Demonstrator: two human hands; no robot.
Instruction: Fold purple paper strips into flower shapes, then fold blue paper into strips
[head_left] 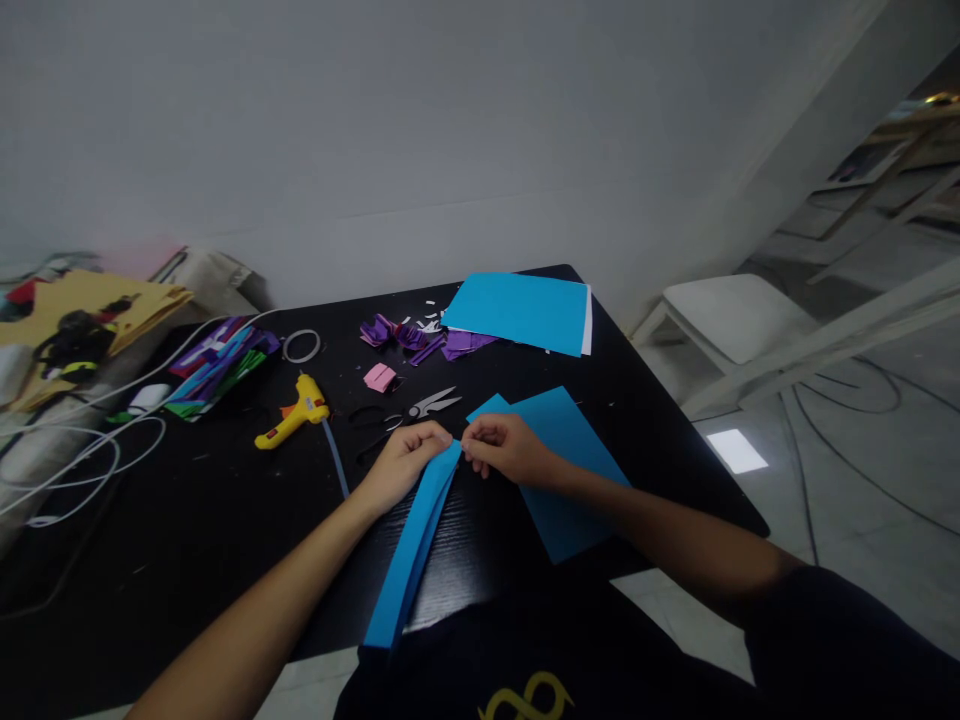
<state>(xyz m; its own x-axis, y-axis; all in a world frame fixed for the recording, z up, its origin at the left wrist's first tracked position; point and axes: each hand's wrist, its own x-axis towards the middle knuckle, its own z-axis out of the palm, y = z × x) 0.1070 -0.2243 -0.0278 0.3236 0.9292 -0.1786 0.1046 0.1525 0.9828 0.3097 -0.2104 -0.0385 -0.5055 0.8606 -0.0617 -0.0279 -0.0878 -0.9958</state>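
A long folded strip of blue paper (412,550) runs from the table's front edge up to my hands. My left hand (406,463) grips its far end, thumb and fingers pressed together. At the tip of that same end, my right hand (504,447) is closed with its thumb and fingertips together, touching or just beside the paper. Under my right wrist lie blue sheets (566,515). Open scissors with dark handles (435,403) rest just beyond my left hand, and a yellow glue gun (300,412) lies to the left.
Blue and white sheets (525,305) lie at the black table's back right. Near them are purple scraps (465,344) and a pink folded piece (380,377). Left are a tape ring (301,346), coloured paper strips (225,360) and white cables (112,440). A white chair (731,315) stands right.
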